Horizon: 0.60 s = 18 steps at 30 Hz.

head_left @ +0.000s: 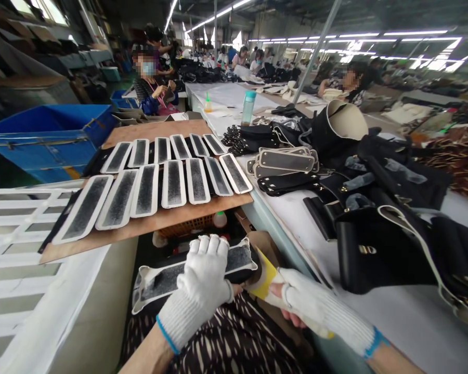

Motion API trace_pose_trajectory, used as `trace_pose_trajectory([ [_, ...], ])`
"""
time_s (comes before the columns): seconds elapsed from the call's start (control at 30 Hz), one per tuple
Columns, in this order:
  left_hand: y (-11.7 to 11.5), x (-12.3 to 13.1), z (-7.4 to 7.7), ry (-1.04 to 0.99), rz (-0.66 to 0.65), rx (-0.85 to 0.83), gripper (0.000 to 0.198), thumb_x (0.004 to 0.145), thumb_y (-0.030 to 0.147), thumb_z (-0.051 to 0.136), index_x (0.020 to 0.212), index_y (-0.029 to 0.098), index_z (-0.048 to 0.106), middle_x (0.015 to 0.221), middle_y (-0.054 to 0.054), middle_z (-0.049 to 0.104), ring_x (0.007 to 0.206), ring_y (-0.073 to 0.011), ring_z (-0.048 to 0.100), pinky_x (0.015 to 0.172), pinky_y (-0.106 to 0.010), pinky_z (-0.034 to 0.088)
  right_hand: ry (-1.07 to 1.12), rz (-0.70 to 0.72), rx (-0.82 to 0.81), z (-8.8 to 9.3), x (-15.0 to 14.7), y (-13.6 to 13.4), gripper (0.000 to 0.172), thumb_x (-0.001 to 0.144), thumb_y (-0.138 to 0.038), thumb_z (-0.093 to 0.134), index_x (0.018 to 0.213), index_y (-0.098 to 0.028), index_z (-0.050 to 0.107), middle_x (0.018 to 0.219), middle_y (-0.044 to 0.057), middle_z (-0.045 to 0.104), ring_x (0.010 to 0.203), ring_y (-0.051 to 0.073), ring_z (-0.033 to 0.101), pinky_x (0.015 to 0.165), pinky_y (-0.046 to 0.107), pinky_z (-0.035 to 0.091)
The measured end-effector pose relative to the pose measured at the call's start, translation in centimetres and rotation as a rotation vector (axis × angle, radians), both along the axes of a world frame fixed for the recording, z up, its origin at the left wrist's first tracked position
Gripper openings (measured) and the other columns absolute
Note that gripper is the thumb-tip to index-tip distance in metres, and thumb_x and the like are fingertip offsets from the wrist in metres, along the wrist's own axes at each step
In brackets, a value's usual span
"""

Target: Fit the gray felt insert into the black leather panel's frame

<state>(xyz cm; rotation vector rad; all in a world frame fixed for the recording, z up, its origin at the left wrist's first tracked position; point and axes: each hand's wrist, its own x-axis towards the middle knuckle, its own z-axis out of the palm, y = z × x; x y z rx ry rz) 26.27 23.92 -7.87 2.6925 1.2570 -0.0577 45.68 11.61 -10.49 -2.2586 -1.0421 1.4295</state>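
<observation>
My left hand point(205, 275), in a white glove, lies across a white-edged dark panel point(239, 259) at my lap, the fingers close together and bent over its far edge, the thumb near the side toward me; they hold the panel. My right hand point(298, 296), gloved likewise, is wrapped around a flat yellow tool point(265, 275), fingers closed on it, its blade just beside the panel's right end. Patterned cloth point(234, 340) covers my lap below. Ahead and to the left, two rows of similar panels point(174, 184) lie on a brown board point(72, 253). On the counter point(392, 311) to my right sit black bag pieces point(378, 249), with a teal bottle point(248, 108) farther back.
</observation>
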Motion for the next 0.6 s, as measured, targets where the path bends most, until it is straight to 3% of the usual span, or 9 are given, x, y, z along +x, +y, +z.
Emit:
trace_pose_trajectory([
  [0.13,-0.2,0.1,-0.5,0.01,0.008,0.042,0.085,0.063,0.064,0.078,0.122,0.006,0.061,0.116,-0.018,0.061,0.106,-0.0373,0.055,0.097,-0.052,0.043,0.123,-0.005,0.087,-1.9,-0.2,1.4,0.031,0.094,-0.046,0.044,0.087,-0.02,0.06,0.056,0.001,0.064,0.041,0.011,0.053,0.039,0.019,0.038],
  [0.6,-0.4,0.7,-1.0,0.046,0.021,0.122,0.074,0.069,0.066,0.074,0.116,0.01,0.062,0.108,-0.014,0.059,0.101,-0.0356,0.054,0.094,-0.05,0.043,0.252,-0.248,-0.061,-3.0,-1.2,2.8,0.027,0.086,-0.049,0.061,0.084,-0.022,0.054,0.054,-0.001,0.062,0.042,0.013,0.056,0.037,0.018,0.038],
])
